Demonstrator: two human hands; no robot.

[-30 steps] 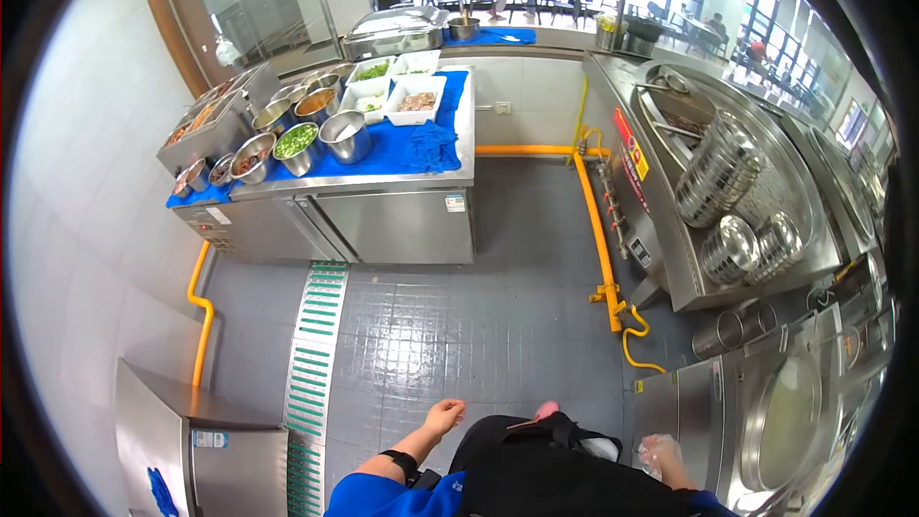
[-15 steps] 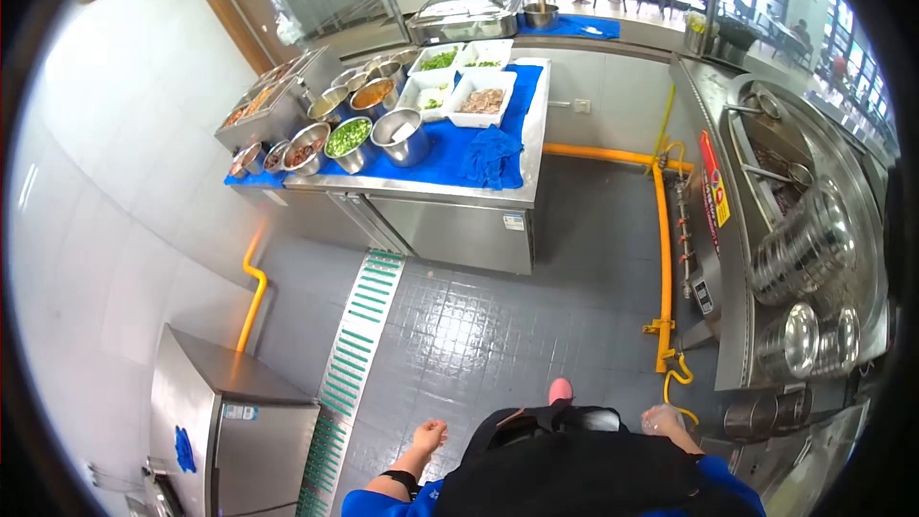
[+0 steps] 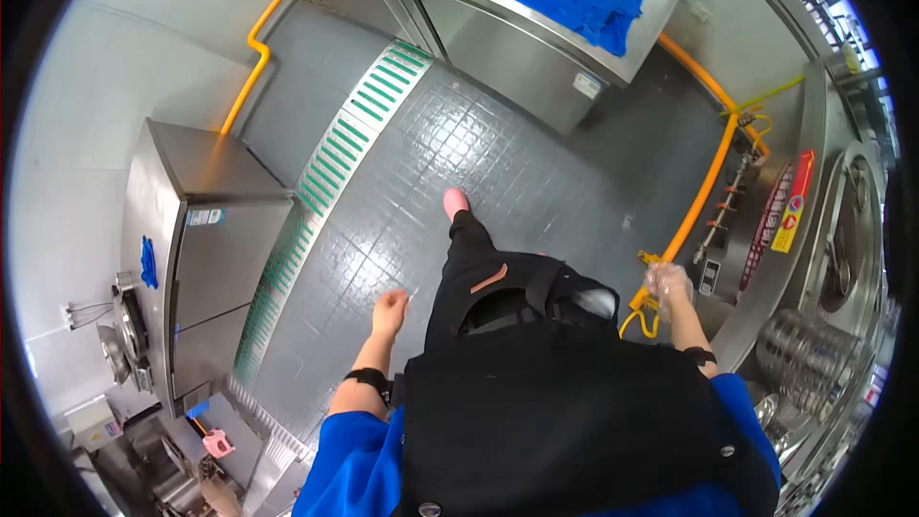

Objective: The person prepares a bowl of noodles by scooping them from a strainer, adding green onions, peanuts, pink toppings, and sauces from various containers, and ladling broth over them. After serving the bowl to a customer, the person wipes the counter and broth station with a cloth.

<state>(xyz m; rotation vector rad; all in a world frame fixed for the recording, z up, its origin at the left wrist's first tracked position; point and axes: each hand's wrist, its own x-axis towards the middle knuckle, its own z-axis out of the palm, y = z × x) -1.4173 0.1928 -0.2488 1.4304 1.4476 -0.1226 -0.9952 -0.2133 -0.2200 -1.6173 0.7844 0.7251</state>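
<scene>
My bare left hand (image 3: 390,312) hangs over the grey floor at the left of my body, fingers curled in, nothing visible in it. On the other side, my right hand (image 3: 670,281) wears a clear plastic glove. Its fingers are curled loosely with no object showing, and it appears in front of the yellow pipe (image 3: 697,215) without clear contact. A pink shoe (image 3: 456,202) shows ahead of my black apron (image 3: 574,421).
Steel counter (image 3: 517,48) with blue cloth (image 3: 598,5) ahead; steel cabinet (image 3: 225,249) at left; drain grating (image 3: 335,153) along the floor; stove unit with stacked steel bowls (image 3: 809,354) at right. Another person's hand (image 3: 220,493) shows at the lower left.
The view has tilted down and turned, so the counter sits higher and its food containers are mostly out of frame. Both my hands appear higher in view, still without objects.
</scene>
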